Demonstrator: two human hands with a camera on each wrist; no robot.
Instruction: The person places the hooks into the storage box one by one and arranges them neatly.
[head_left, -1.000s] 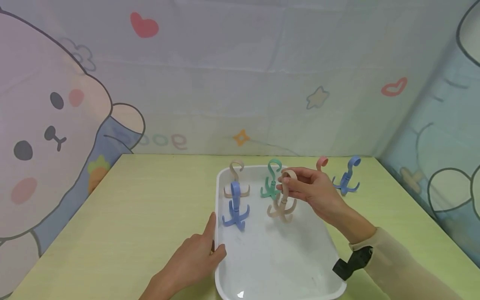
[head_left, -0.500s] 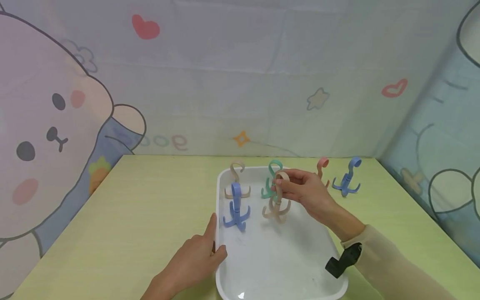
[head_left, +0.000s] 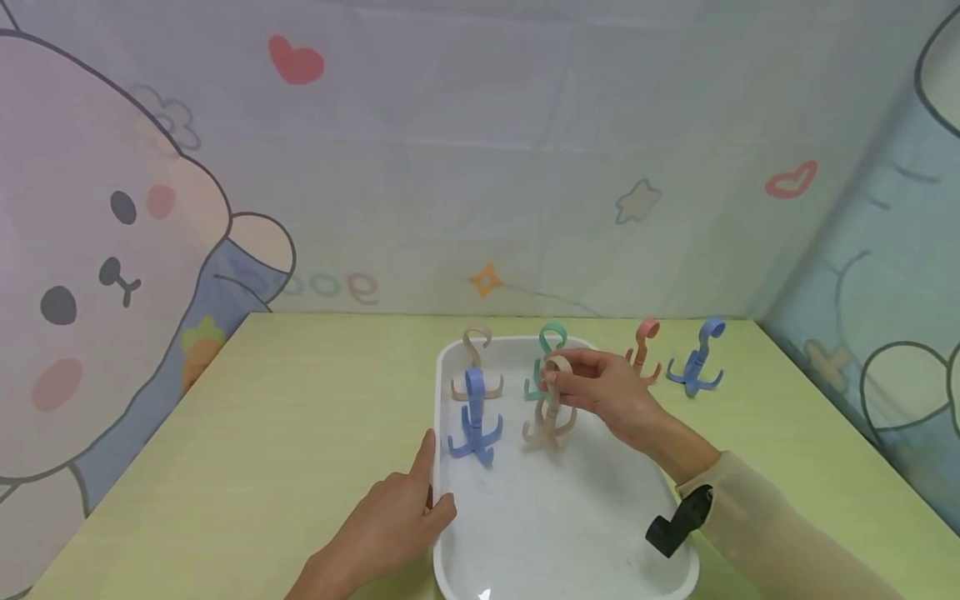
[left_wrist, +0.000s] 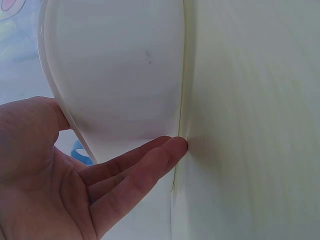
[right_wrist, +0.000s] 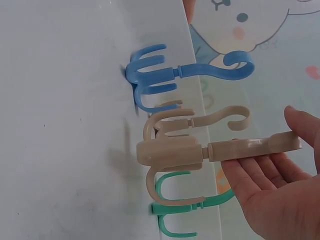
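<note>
My right hand [head_left: 611,392] pinches the curled top of a beige rotating four-prong hanger hook [head_left: 553,425], held upright over the white tray [head_left: 570,533] with its prongs low. In the right wrist view the thumb lies on one side of this beige hook [right_wrist: 172,151] and the fingers on the other. My left hand [head_left: 390,512] holds the tray's left edge; in the left wrist view its thumb goes over the rim and the fingers lie along the outer wall. Inside the tray stand a blue hook [head_left: 474,425], another beige hook [head_left: 477,346] behind it and a green hook [head_left: 551,337], partly hidden.
On the yellow table [head_left: 322,400], right of the tray, stand a pink hook [head_left: 643,346], partly covered by my right hand, and a blue hook [head_left: 696,362]. A printed cloth [head_left: 465,167] hangs behind the table, with another side at the right.
My right hand has moved left and slightly down with the beige hook, bringing it in front of the green one. The pink hook shows more now. My left hand stays on the tray.
</note>
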